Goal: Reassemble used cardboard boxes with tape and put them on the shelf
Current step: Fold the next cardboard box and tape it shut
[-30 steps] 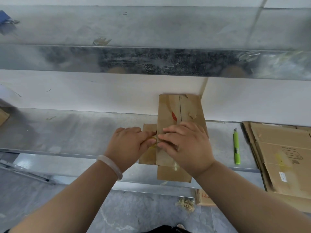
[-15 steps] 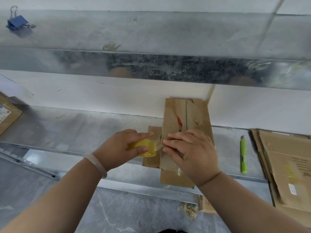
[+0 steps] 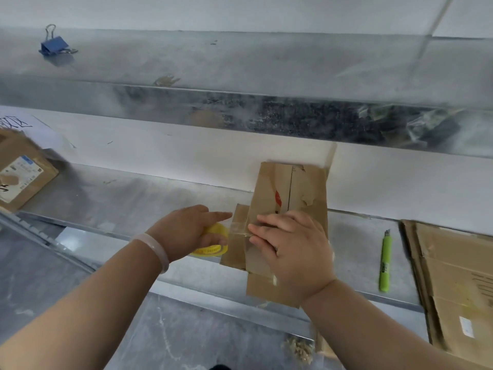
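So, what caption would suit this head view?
Left hand holds a yellow tape roll; right hand presses down a flattened cardboard box.

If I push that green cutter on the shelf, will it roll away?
Probably not: the green cutter lies flat on the smooth metal shelf, so it would likely slide. It looks slim and plastic, so probably light. Its far tip may be sharp.

One tape roll (image 3: 210, 251), one green cutter (image 3: 385, 260), one binder clip (image 3: 53, 46), one labelled box (image 3: 24, 172)
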